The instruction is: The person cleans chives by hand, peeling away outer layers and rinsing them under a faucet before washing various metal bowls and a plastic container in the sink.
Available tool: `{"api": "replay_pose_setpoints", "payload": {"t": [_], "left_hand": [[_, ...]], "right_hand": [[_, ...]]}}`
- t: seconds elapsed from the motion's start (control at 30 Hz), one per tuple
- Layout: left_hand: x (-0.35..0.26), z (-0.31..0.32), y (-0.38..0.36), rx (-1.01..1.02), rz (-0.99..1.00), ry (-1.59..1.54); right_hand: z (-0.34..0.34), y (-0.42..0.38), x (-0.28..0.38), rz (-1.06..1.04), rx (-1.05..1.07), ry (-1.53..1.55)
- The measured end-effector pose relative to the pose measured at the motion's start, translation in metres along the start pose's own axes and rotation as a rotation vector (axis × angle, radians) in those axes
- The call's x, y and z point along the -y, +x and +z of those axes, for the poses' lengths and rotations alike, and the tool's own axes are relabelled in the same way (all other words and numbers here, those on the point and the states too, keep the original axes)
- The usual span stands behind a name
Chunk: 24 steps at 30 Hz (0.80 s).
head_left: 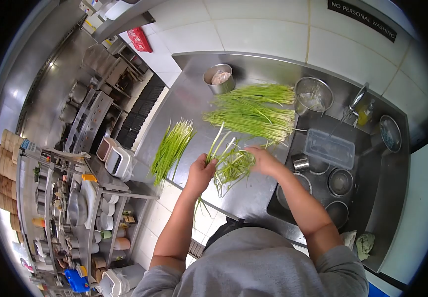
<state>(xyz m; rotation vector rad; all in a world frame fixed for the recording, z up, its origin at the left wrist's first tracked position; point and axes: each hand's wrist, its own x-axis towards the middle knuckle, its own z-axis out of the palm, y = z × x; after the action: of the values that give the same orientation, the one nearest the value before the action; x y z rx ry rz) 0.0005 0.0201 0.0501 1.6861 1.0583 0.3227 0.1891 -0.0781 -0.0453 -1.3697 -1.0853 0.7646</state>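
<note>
My left hand [201, 173] is closed around a few spring onions [217, 141]. Their white ends point up and away from me, and green tops hang below the fist past the counter edge. My right hand [263, 159] is at the right side of a loose heap of peeled leaves and trimmings [232, 167]. Its fingers are drawn together, and what they pinch is too small to make out. Left of my hands lies a bunch of spring onions [173, 150], white ends away from me. A larger pile of spring onions [253, 115] covers the counter's back.
A metal pot [219, 79] with pale contents stands at the back left of the steel counter [194, 94]. On the right, the sink [372, 198] holds a clear plastic tub [329, 148] and several metal containers. A strainer bowl [314, 95] sits by the tap [356, 101].
</note>
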Motion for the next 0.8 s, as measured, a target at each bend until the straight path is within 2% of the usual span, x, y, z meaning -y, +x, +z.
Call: {"api": "replay_pose_setpoints", "payload": {"t": [0.07, 0.13, 0.23, 0.33, 0.37, 0.43, 0.47, 0.57, 0.67, 0.77, 0.8], "left_hand": [[0.008, 0.01, 0.005, -0.019, 0.103, 0.163], [0.01, 0.021, 0.001, -0.01, 0.173, 0.258], [0.0, 0.027, -0.006, 0.012, 0.218, 0.327], [-0.003, 0.017, -0.009, -0.023, 0.23, 0.599], [-0.001, 0.017, -0.007, -0.023, 0.289, 0.618], [0.007, 0.021, -0.005, -0.007, 0.401, 0.657], [0.004, 0.023, -0.005, 0.024, 0.361, 0.586], [-0.012, 0.022, -0.006, 0.087, 0.269, 0.423], [-0.015, 0.011, -0.007, 0.11, 0.235, 0.38], [-0.015, 0.01, -0.006, 0.127, 0.219, 0.392], [-0.019, 0.011, -0.007, 0.128, 0.212, 0.401]], "right_hand": [[0.014, 0.004, 0.011, 0.103, 0.045, 0.109], [0.016, 0.008, 0.035, 0.339, 0.141, 0.534], [-0.009, 0.025, 0.019, 0.354, -0.175, 0.662], [-0.037, 0.032, 0.031, 0.038, -0.39, 0.253], [-0.032, 0.028, 0.038, -0.193, -0.314, 0.085], [-0.016, 0.021, 0.048, -0.41, -0.083, -0.241], [-0.013, 0.019, 0.051, -0.519, 0.035, -0.406], [-0.011, 0.018, 0.054, -0.392, 0.147, -0.449], [-0.013, 0.023, 0.048, -0.336, 0.126, -0.346], [-0.002, 0.019, 0.055, -0.507, 0.043, -0.399], [-0.002, 0.02, 0.057, -0.502, 0.042, -0.367]]}}
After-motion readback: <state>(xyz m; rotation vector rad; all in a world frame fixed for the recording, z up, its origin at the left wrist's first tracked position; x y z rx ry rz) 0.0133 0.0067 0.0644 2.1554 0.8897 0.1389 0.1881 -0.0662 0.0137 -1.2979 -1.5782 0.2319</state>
